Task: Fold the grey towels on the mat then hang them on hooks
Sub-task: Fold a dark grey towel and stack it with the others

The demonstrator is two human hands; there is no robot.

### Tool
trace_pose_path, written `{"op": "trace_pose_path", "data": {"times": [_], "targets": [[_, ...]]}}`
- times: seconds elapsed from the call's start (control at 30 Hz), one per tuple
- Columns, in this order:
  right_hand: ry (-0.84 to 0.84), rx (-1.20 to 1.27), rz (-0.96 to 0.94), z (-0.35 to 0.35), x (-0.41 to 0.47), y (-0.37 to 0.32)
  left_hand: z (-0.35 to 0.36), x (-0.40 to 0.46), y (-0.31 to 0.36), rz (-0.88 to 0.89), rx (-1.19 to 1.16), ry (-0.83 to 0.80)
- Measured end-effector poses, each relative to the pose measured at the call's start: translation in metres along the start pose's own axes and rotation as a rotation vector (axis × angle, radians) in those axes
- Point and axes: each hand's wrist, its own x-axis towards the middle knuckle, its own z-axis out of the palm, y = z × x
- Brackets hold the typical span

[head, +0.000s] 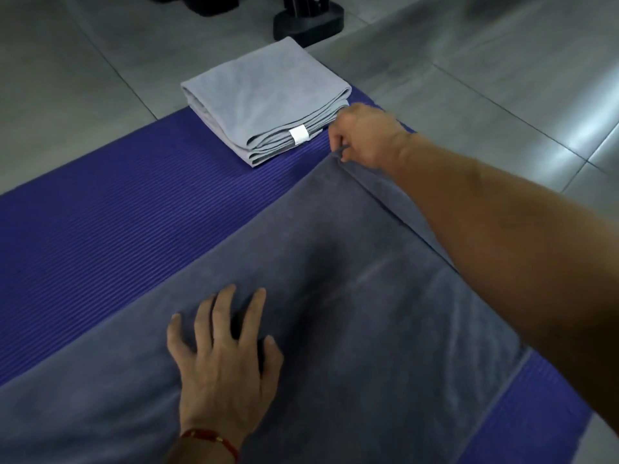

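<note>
left hand [221,360] flat on dark towel [335,313] | right hand [360,137] fingers pinching its far corner

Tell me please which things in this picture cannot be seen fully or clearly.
1. Dark towel, head view: its near end is cut off by the bottom edge; the right forearm covers part of its right side.
2. Right hand: its fingertips are hidden where they pinch the towel's far corner.
3. Black stand: cut off by the top edge.
4. Hooks: none in view.
</note>
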Motion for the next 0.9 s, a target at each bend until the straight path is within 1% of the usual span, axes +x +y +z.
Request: {"op": "trace_pose_path", "data": {"times": [0.03,0.1,0.17,0.23,0.3,0.33,0.37,0.43,0.53,0.6,0.73,0.83,0.9], "targets": [[0.055,0.014,0.032,0.002,-0.001,0.001,0.000,0.000,0.000,-0.003,0.006,-0.009],[0.084,0.014,0.087,0.014,-0.004,-0.002,0.000,0.001,0.000,-0.022,0.019,-0.043],[0.112,-0.075,0.132,0.033,-0.008,-0.009,-0.002,0.003,-0.001,-0.046,0.026,-0.082],[0.213,-0.144,0.209,0.050,-0.019,-0.017,-0.002,0.004,-0.001,-0.062,0.030,-0.100],[0.269,-0.061,0.320,0.067,-0.045,-0.026,-0.002,0.004,-0.001,-0.066,0.027,-0.111],[0.258,-0.002,0.360,0.076,-0.062,-0.031,-0.001,0.004,-0.001,-0.063,0.020,-0.116],[0.210,0.045,0.380,0.087,-0.081,-0.036,0.000,0.004,-0.002,-0.066,0.014,-0.119],[0.115,0.105,0.374,0.105,-0.116,-0.048,0.002,0.003,-0.002,-0.071,0.008,-0.110],[0.112,0.142,0.404,0.119,-0.149,-0.067,0.004,0.001,-0.002,-0.070,0.006,-0.104],[0.069,0.145,0.442,0.123,-0.169,-0.087,0.005,0.001,-0.003,-0.074,-0.009,-0.093],[0.057,0.137,0.425,0.134,-0.224,-0.128,0.010,-0.002,-0.010,-0.051,-0.063,-0.081],[0.046,0.110,0.448,0.145,-0.275,-0.165,0.016,0.001,-0.017,-0.024,-0.085,-0.114],[0.038,0.105,0.435,0.153,-0.309,-0.191,0.016,0.002,-0.025,0.034,-0.099,-0.153]]}}
